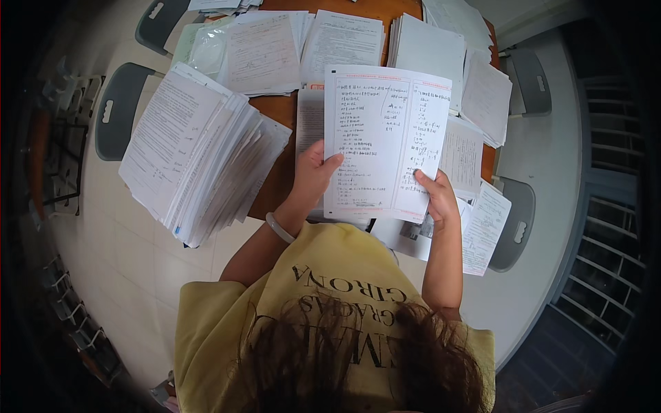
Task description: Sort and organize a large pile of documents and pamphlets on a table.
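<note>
Both my hands hold up a white answer sheet (375,148) with red printed edges and columns of dark handwriting, a second panel or sheet showing along its right. My left hand (317,177) grips its lower left edge, thumb on the front and fingers behind. A pale bracelet (279,228) circles my left wrist. My right hand (438,195) pinches the lower right edge, its thumb over the writing. Behind the sheet, partly covered, lie more printed papers (308,117) on the brown table (275,109).
A tall, uneven paper stack (186,144) rises at the left. Other piles (344,41) line the far side, with a thick one (428,58) at the far right. A clear plastic bag (210,51) lies among them. Grey chairs (122,103) surround the table, one (516,227) on the right.
</note>
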### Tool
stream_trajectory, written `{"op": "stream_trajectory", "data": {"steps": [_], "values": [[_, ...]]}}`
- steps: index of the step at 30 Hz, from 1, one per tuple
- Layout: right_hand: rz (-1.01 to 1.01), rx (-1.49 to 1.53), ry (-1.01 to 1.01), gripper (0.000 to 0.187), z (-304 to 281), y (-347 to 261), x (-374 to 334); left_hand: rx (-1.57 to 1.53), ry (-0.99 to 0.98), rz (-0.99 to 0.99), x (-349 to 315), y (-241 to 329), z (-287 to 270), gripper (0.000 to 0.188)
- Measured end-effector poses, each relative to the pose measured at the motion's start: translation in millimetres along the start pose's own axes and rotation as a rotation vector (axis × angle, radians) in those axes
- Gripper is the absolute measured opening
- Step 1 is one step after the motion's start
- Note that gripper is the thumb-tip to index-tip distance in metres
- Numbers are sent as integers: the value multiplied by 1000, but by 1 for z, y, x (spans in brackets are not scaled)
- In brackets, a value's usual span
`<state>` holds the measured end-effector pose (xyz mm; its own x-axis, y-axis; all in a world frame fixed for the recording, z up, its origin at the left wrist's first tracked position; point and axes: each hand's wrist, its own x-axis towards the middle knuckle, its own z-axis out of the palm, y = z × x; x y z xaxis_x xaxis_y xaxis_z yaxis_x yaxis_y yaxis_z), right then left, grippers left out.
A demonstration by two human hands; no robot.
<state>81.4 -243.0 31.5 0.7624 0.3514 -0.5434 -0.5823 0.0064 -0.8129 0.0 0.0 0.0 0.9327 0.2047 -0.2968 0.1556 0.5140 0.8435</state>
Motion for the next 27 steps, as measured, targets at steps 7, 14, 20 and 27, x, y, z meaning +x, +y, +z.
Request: {"op": "stream_trajectory", "data": {"steps": [7, 14, 20, 27], "values": [[-55, -69, -54, 27, -16, 33, 9, -109, 30, 21, 8, 1, -3, 27], [86, -92, -24, 24, -49, 40, -16, -104, 28, 0, 9, -23, 12, 27], [-100, 60, 188, 22, -71, 46, 16, 22, 79, -136, 28, -8, 30, 27], [-375, 366, 520, 17, -187, -5, 97, 222, -40, -166, 40, -22, 30, 24]]}}
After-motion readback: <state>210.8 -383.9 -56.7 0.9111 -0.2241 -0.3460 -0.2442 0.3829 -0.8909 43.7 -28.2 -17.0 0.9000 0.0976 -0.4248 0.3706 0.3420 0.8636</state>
